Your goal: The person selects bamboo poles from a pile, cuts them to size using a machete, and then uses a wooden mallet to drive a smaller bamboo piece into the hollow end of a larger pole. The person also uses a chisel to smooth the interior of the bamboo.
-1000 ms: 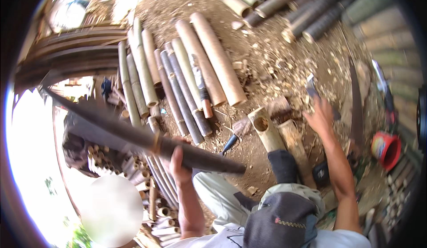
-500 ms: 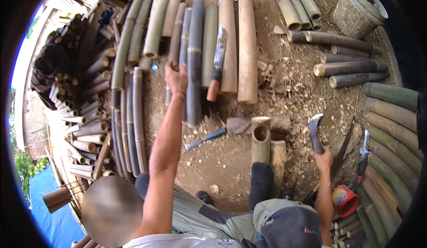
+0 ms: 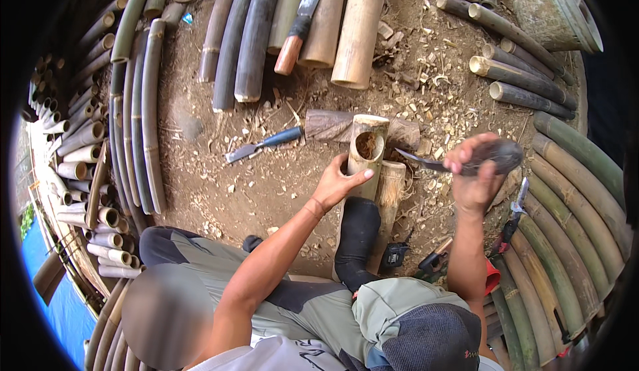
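A short bamboo tube with a hole cut in its side stands out from under my black-covered foot. My left hand grips this tube just below the hole, its thumb across the front. Wood fibres show inside the hole. To the right, my right hand is closed round the dark handle of a curved-blade knife. The blade points left toward the tube, a little apart from it; motion smears the handle and fingers. A shorter pale bamboo piece lies right beside the tube.
A log lies behind the tube, with a blue-handled chisel to its left. A large knife rests on bamboo lengths farther off. More bamboo lines the right; a dirty bucket stands far right. Wood chips litter the ground.
My left hand has come from the far bamboo lengths to the holed tube and taken hold of it. My right hand has lifted the curved knife, swinging its blade leftward. The view has shifted.
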`<state>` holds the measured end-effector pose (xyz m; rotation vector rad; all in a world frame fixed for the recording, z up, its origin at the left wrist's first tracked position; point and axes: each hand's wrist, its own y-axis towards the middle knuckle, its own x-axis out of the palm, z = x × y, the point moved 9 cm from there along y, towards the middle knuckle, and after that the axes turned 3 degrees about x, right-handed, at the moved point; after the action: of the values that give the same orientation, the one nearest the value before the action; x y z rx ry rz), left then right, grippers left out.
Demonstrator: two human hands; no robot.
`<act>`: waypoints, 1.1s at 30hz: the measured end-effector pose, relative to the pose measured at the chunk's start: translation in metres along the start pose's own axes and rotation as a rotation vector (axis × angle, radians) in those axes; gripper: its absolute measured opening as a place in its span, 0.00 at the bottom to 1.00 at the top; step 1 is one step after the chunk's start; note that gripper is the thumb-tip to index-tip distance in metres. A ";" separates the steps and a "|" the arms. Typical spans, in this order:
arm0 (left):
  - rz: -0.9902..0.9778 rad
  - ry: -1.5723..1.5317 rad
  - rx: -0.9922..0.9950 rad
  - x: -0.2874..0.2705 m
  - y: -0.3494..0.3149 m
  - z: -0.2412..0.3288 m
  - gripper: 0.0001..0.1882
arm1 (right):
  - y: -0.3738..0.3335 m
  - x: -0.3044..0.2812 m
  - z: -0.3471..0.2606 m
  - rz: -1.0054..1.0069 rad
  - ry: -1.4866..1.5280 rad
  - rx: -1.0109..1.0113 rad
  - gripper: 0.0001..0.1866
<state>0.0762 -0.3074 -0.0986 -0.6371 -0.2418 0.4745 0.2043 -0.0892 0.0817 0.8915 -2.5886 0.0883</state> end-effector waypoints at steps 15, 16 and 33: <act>0.019 -0.179 0.068 0.023 0.019 -0.008 0.46 | 0.009 0.032 0.044 0.014 -0.226 -0.108 0.21; 0.017 -0.186 0.061 0.023 0.019 -0.007 0.46 | 0.007 0.030 0.043 0.036 -0.192 -0.094 0.21; -0.103 -0.345 -0.006 0.024 0.024 -0.009 0.48 | -0.019 -0.016 0.051 0.271 -0.028 0.072 0.10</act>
<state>0.0919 -0.2836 -0.1185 -0.5428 -0.5997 0.4830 0.2090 -0.1045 0.0270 0.5636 -2.7334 0.2475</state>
